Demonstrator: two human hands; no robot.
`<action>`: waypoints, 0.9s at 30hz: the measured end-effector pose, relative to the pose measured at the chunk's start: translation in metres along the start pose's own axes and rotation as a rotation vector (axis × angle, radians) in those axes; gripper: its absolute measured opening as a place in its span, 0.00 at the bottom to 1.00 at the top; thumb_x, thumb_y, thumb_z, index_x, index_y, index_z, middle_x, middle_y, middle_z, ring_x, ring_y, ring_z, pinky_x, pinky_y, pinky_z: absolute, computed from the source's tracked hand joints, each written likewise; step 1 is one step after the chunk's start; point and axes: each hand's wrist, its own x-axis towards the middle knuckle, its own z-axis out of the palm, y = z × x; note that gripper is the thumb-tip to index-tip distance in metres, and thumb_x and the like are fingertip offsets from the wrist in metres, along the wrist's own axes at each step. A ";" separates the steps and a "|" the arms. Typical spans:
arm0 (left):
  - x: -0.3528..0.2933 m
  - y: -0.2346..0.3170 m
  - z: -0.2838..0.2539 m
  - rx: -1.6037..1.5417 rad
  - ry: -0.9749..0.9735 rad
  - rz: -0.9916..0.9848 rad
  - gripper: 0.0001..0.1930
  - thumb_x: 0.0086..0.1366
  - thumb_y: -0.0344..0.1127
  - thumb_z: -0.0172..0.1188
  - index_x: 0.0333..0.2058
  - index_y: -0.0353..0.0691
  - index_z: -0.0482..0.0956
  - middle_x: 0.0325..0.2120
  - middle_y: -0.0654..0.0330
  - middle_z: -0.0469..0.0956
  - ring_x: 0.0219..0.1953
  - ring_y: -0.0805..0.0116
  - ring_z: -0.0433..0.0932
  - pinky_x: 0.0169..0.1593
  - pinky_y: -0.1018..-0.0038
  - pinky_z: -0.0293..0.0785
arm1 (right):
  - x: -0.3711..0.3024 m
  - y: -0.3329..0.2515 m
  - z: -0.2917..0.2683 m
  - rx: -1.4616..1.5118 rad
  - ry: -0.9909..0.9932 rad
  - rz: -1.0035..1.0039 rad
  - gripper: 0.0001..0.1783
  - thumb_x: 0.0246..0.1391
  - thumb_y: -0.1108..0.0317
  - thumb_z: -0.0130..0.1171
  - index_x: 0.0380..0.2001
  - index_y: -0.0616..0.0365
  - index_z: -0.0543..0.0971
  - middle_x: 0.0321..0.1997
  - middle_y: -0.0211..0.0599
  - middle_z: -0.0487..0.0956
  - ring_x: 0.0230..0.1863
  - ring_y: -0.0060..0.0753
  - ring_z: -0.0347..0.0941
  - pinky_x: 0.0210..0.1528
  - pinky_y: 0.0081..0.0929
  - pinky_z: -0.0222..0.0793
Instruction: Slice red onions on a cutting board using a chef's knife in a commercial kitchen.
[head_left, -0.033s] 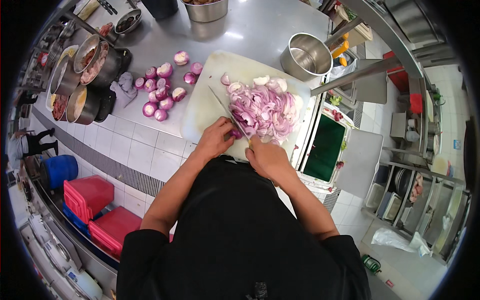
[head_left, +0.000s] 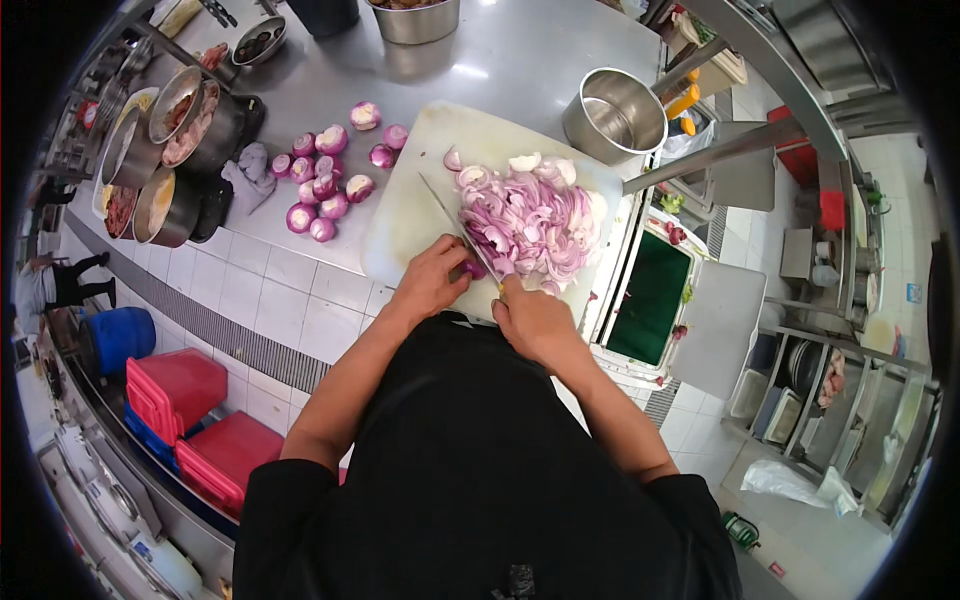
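A white cutting board (head_left: 402, 215) lies at the near edge of the steel table. On its near side my left hand (head_left: 432, 280) is closed on a piece of red onion (head_left: 473, 268), its fingertips curled beside the knife. My right hand (head_left: 540, 322) grips the handle of a knife (head_left: 446, 212), whose blade points away and to the left along the onion piece. A large heap of sliced red onion (head_left: 530, 225) covers the right half of the board, touching the blade's right side. Several peeled red onions (head_left: 328, 186) sit on the table left of the board.
A steel pot (head_left: 598, 140) stands behind the board's right corner, near a slanting metal post (head_left: 715, 158). To the right is a green-bottomed bin (head_left: 650, 300) with onion scraps around it. Farther left are a grey cloth (head_left: 248, 178) and pots of food (head_left: 172, 215).
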 end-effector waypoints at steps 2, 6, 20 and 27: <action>0.001 0.002 0.000 -0.035 0.002 -0.014 0.16 0.58 0.27 0.68 0.46 0.41 0.80 0.46 0.57 0.76 0.43 0.56 0.81 0.46 0.65 0.79 | 0.002 0.007 0.013 0.016 -0.030 0.059 0.18 0.67 0.57 0.54 0.47 0.62 0.71 0.29 0.55 0.84 0.33 0.63 0.83 0.38 0.61 0.74; 0.000 0.005 -0.002 -0.033 0.003 -0.026 0.15 0.59 0.30 0.69 0.45 0.40 0.79 0.47 0.54 0.76 0.47 0.49 0.80 0.51 0.60 0.79 | 0.008 -0.004 -0.007 0.012 0.022 -0.028 0.18 0.67 0.56 0.53 0.47 0.61 0.70 0.29 0.57 0.84 0.34 0.65 0.83 0.39 0.62 0.74; 0.011 0.024 -0.015 0.247 -0.178 -0.187 0.16 0.60 0.31 0.67 0.47 0.40 0.79 0.44 0.56 0.81 0.44 0.53 0.82 0.42 0.62 0.79 | 0.024 0.025 0.021 0.019 0.072 -0.006 0.20 0.67 0.53 0.56 0.50 0.58 0.71 0.31 0.57 0.84 0.36 0.64 0.83 0.40 0.60 0.75; -0.020 0.010 -0.022 -0.215 0.039 -0.136 0.18 0.58 0.27 0.66 0.49 0.39 0.80 0.45 0.53 0.76 0.44 0.53 0.80 0.47 0.63 0.78 | 0.015 0.021 0.016 0.161 0.036 0.021 0.20 0.67 0.53 0.55 0.50 0.59 0.71 0.33 0.61 0.84 0.38 0.67 0.82 0.42 0.61 0.74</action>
